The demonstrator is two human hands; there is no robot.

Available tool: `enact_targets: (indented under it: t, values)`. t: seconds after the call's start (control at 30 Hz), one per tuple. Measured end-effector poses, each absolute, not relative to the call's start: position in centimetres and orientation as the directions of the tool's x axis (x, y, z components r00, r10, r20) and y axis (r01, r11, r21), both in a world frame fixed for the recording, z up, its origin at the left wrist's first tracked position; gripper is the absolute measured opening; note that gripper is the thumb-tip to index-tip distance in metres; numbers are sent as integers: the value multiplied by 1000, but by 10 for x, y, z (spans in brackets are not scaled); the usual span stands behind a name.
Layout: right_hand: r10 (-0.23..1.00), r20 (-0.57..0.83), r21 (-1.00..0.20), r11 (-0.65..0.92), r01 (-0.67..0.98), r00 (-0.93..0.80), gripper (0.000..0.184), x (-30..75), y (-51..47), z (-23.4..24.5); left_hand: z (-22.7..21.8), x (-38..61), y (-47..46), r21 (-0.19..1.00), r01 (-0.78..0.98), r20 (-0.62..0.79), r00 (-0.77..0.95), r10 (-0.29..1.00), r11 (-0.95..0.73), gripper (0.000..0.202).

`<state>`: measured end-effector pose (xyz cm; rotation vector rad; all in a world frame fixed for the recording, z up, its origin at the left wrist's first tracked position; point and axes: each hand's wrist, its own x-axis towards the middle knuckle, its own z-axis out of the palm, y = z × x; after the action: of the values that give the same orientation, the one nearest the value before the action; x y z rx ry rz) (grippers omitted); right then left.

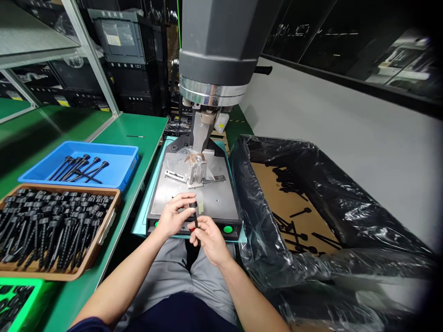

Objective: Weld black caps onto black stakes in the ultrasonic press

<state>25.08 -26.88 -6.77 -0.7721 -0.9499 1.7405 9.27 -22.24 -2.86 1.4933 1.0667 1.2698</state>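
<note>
Over the near edge of the machine's metal base plate (166, 200), both hands are closed on one black knob-headed rod (194, 206). My left hand (175, 214) grips the knob at its upper end between thumb and fingers. Lower down, my right hand (209, 237) pinches the shaft, whose bottom end is mostly hidden by the fingers. Beyond the hands, a metal fixture (198, 169) stands on the plate, partly wrapped in clear film. The machine's pointed metal horn (201, 131) comes down right above it.
A brown tray (116, 196) packed with similar black rods sits at left, before a blue tray (129, 154) with several more. A green bin (31, 288) of black parts is nearest. At right, a black-lined box (247, 184) holds scattered rods. Green buttons (227, 229) flank the base's front.
</note>
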Motion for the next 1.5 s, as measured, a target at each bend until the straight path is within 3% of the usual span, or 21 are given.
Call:
enact_targets:
  t: [0.17,0.37,0.47,0.6,0.73,0.9,1.1,1.23,1.37,1.43,1.5]
  values:
    - [948,-104,-833,-249,-495,-301,47,253,-252,-64,-34,100,-223,970,64,220,173,960,-234,24]
    - [957,-96,-843,-224,-489,-273,38,255,-233,-62,-40,111,-224,979,87,155,286,946,-187,28]
    - [969,-139,-827,-227,-514,-204,38,259,-226,-62,-40,106,-213,976,84,185,169,968,-201,34]
    - [975,-216,-830,-215,-514,-59,43,267,-211,-65,-40,96,-182,997,-10,75,-143,987,-77,44]
    - [963,-270,-811,-235,-535,-15,46,271,-191,-70,-43,96,-147,993,-91,48,-217,975,-69,56]
    - [962,-268,-767,-248,-592,-56,41,262,-170,-76,-41,106,-127,973,-231,-27,-170,985,-13,50]
    - [946,-243,-693,-324,-644,-214,28,243,-149,-81,-25,109,-129,956,-290,-1,-127,992,-36,37]
    - [935,-153,-653,-338,-677,-320,25,230,-141,-75,-7,106,-129,897,-441,-75,-61,995,41,39]
    - [944,33,-801,-172,-573,-330,27,217,-138,-60,2,104,-125,859,-510,-82,-36,996,52,50]
    - [969,136,-916,43,-398,-207,28,215,-135,-53,3,104,-123,846,-532,-68,-29,997,42,54]
    - [963,261,-954,247,-166,-62,29,216,-130,-48,5,104,-121,831,-557,-48,-33,998,21,59]
